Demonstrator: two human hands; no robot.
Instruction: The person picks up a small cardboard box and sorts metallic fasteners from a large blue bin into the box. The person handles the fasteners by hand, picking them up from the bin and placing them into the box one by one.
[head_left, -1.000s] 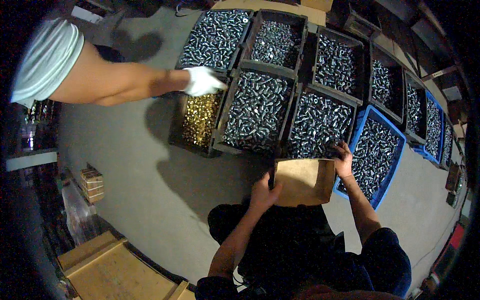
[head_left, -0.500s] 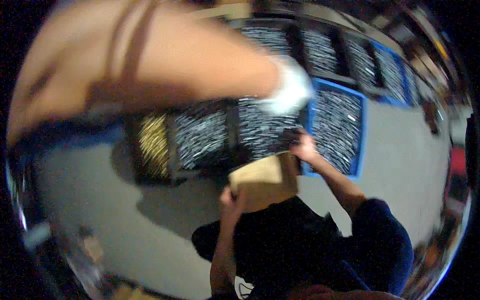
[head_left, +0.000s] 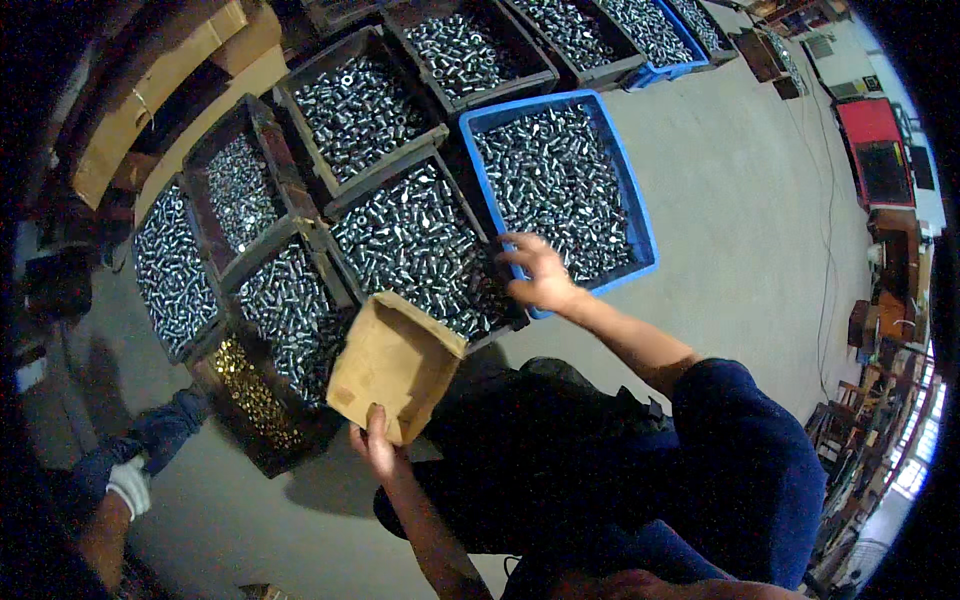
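My left hand (head_left: 380, 452) grips the near edge of a shallow cardboard box (head_left: 395, 365), thumb inside the rim. The box is tilted, and its visible inside shows no contents. It hangs over the near edge of a dark crate (head_left: 420, 240) full of short, silvery cylindrical metal pieces. My right hand (head_left: 540, 275) is over the border between that crate and a blue plastic crate (head_left: 645, 225) holding similar pieces. Its fingers are spread and slightly bent, with nothing seen in them; I cannot tell whether they touch the crate rim.
More dark crates (head_left: 365, 110) of metal pieces stand beyond and to the left. One crate at the near left holds brass-coloured pieces (head_left: 255, 390). Another person's white-gloved hand (head_left: 130, 487) is at the lower left. Cardboard sheets (head_left: 150, 90) lie far left; a cable crosses the floor at right.
The other person's blurred arm and white glove have left the space over the crates. My right hand has come off the box toward the blue crate; my left has tilted the box.
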